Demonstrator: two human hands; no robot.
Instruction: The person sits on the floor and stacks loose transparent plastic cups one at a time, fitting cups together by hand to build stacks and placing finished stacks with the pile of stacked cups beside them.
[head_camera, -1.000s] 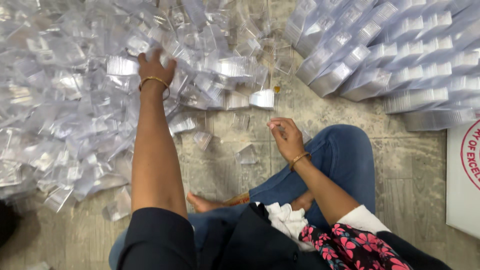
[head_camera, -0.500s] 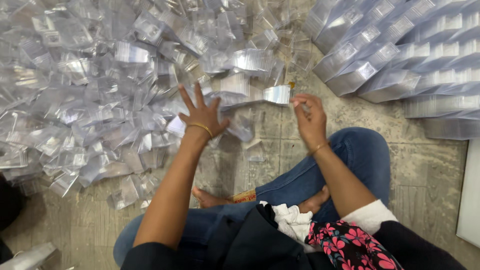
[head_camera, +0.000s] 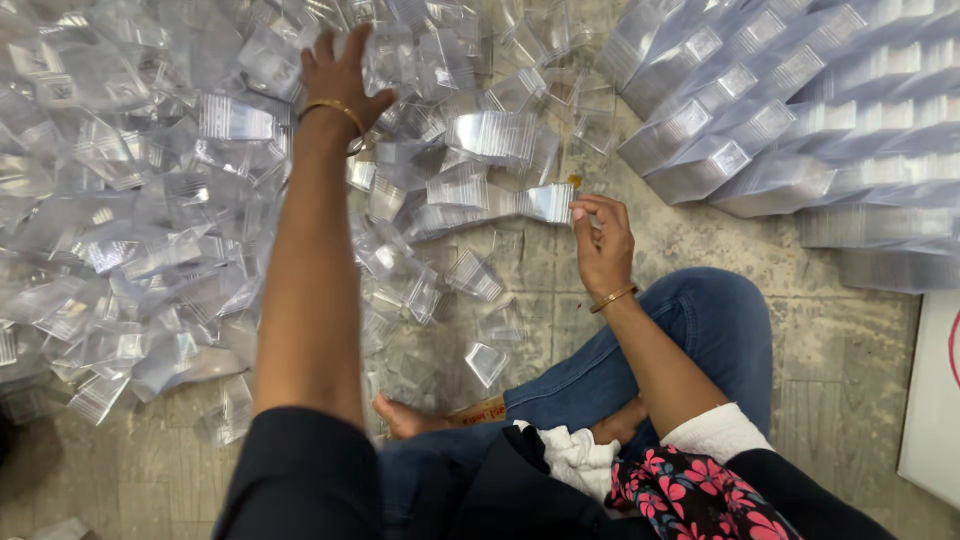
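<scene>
I sit cross-legged on a tiled floor before a big heap of small clear plastic boxes (head_camera: 140, 220). My left hand (head_camera: 338, 78) is stretched far forward with fingers spread, resting on the heap, nothing gripped that I can see. A gold bangle sits on its wrist. My right hand (head_camera: 600, 240) is raised near my knee with fingers pinched on a stack of clear boxes (head_camera: 520, 202) that extends left from the fingertips.
Neat rows of stacked clear boxes (head_camera: 800, 110) lie at the top right. A white board (head_camera: 935, 400) is at the right edge. Loose single boxes (head_camera: 486, 360) lie on the floor near my bare foot (head_camera: 400, 418) and blue-jeaned knee (head_camera: 700, 330).
My left hand has reached forward again, from near the heap's edge out onto its far part. My right hand stays by the stack of boxes, slightly lower.
</scene>
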